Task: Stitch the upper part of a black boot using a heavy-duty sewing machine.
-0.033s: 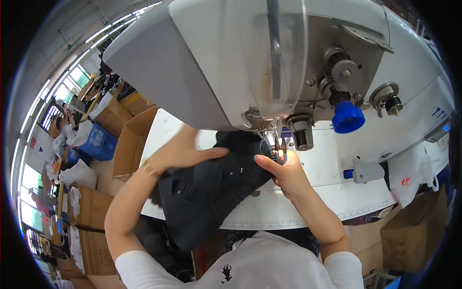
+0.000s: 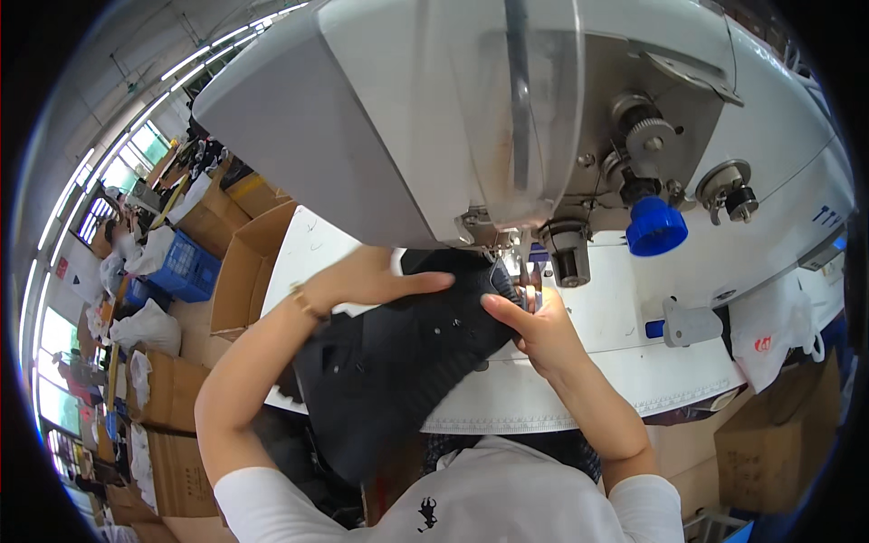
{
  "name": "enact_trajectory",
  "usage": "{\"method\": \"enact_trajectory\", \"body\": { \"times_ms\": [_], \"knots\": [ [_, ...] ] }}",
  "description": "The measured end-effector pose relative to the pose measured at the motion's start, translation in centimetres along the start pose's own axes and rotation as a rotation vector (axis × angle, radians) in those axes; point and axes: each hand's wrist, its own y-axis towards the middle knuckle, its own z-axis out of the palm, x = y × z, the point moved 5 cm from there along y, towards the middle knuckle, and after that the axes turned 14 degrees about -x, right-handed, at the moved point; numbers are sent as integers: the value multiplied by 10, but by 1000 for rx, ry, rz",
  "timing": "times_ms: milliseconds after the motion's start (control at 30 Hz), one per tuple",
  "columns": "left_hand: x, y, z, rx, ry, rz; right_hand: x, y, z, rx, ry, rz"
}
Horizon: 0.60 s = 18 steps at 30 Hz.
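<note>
Dark garment [image 2: 407,362] lies across the near edge of the white sewing table [image 2: 625,380], its end under the needle [image 2: 525,262]. Our left hand [image 2: 371,281] presses flat on it; our right hand [image 2: 534,326] pinches its edge. Sewing seems underway, most cloth still unfed.

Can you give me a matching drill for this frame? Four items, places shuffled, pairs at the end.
Things:
1. left hand
2. right hand
3. blue knob
4. blue plastic crate

Places:
A. on the floor at far left, among cardboard boxes
B. on the sewing machine head, right of the needle area
C. pinching the black garment edge just below the needle
D. lying flat on top of the black garment, left of the needle

Pairs: 1-D, 2-C, 3-B, 4-A
</note>
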Motion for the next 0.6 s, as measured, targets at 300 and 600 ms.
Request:
{"method": "enact_trajectory", "body": {
  "times_ms": [300, 600],
  "knots": [
    [-18, 18, 29, 126, -244, -55, -34, 8, -29, 2, 121, 70],
    [-2, 20, 37, 230, -260, -137, -35, 2, -25, -215, 191, -137]
  ]
}}
